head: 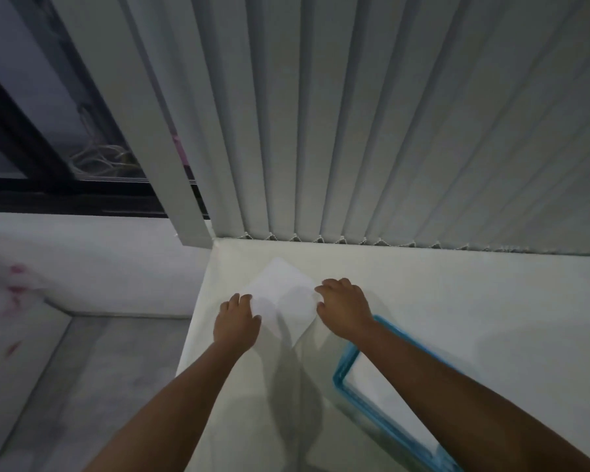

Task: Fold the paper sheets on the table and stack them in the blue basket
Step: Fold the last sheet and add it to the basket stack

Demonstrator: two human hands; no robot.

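Note:
A white paper sheet (284, 298) lies turned like a diamond on the white table (474, 301), near its far left corner. My left hand (236, 320) rests on the sheet's left corner with fingers curled onto it. My right hand (344, 306) presses on the sheet's right corner, fingers bent. The blue basket (346, 364) stands on the table to the right of the sheet, partly hidden under my right forearm; something white lies inside it.
Vertical grey blinds (389, 131) hang right behind the table's far edge. The table's left edge drops to a grey floor (109, 386). A dark window frame (65, 195) and a white block with red marks (11, 321) are at the left.

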